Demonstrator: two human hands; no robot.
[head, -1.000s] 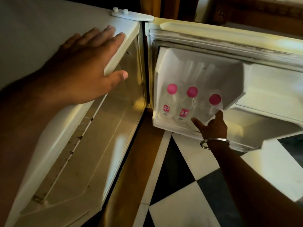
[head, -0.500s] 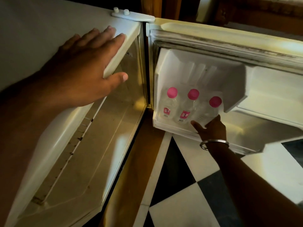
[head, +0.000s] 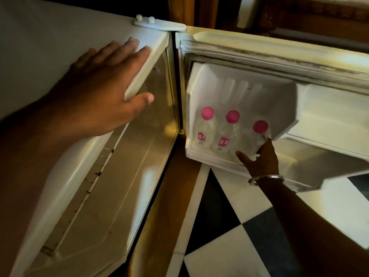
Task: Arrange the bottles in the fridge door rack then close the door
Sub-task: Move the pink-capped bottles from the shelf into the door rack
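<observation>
head view, looking steeply down, close over open fridge (head: 139, 176)

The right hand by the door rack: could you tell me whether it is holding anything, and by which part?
The right hand grips the rightmost pink-capped bottle around its lower body, in the door rack.

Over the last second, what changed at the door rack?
Little. The right hand crept up the third bottle and now wraps its lower body; that bottle leans a bit more toward the rack's right wall. Nothing was let go. The other two bottles stand as before, the left hand stays flat on the fridge top, the door stays open.
</observation>
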